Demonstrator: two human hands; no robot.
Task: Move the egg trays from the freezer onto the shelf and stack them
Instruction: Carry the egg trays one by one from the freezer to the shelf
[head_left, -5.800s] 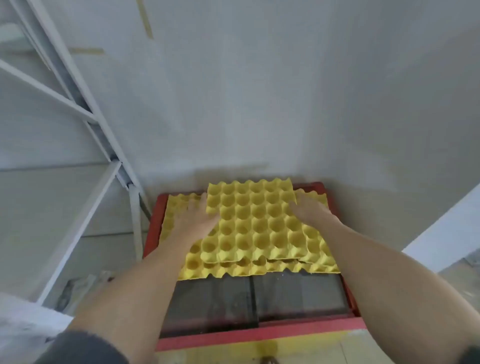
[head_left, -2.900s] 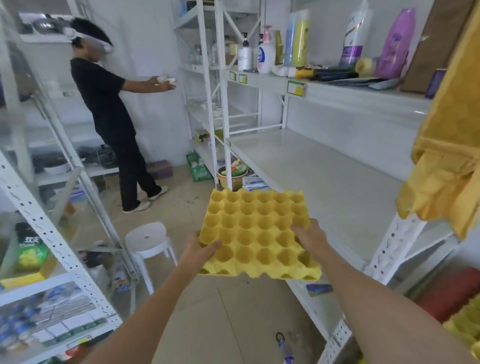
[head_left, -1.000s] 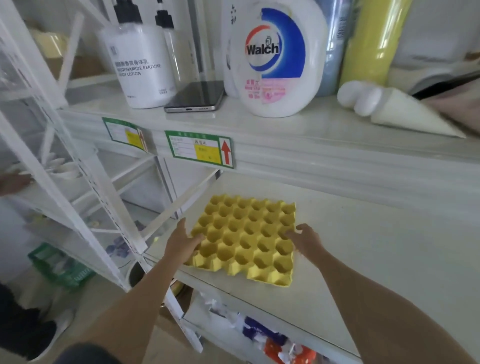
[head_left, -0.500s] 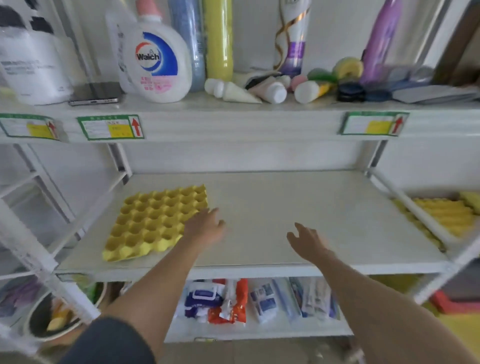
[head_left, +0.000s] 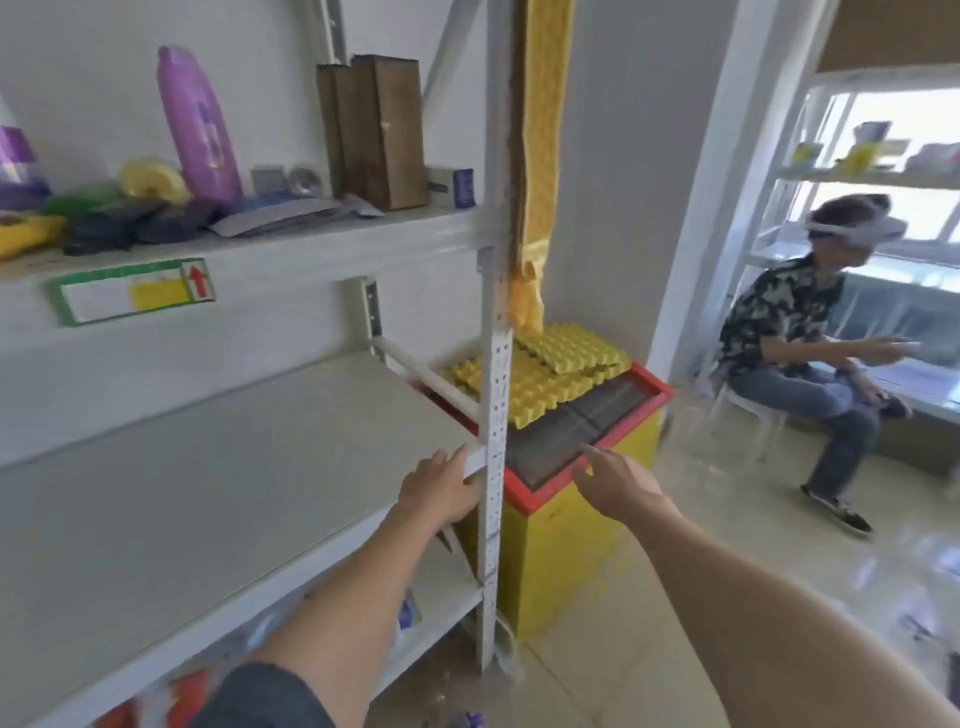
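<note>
Hands (head_left: 524, 486) now empty | egg trays (head_left: 550, 376) on freezer (head_left: 582, 530) back in view

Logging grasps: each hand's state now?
Left hand: open, empty, by the shelf post.
Right hand: open, empty, before the freezer.

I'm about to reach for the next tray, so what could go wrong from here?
The white perforated shelf post stands between the empty left hand and the yellow moulded egg trays, so an arm or tray may catch it. The trays lie loosely overlapped on the red-rimmed freezer lid; lifting one might drag others.
</note>
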